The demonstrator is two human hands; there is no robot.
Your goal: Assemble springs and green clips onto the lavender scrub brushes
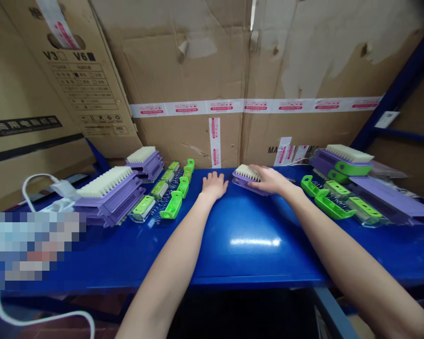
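Note:
My left hand (215, 185) lies palm down on the blue tabletop (247, 216), fingers spread and nothing in it. To its right, my right hand (269, 179) grips the right end of a purple brush (245, 178) with pale bristles facing up; part of that brush is hidden under the hand. Bright green plastic brackets (172, 205) stand in a row left of my left hand, beside coil springs (161, 201) and clear boxes with green tops (143, 205). Similar green brackets (330, 205) and green-topped pieces (365, 207) lie right of my right hand.
Stacks of purple brushes stand at left (108, 193) and right (346, 157). A white cable (31, 188) runs at far left near a blurred patch. Cardboard sheets (191, 70) wall the back, and a blue metal post (392, 89) rises at right.

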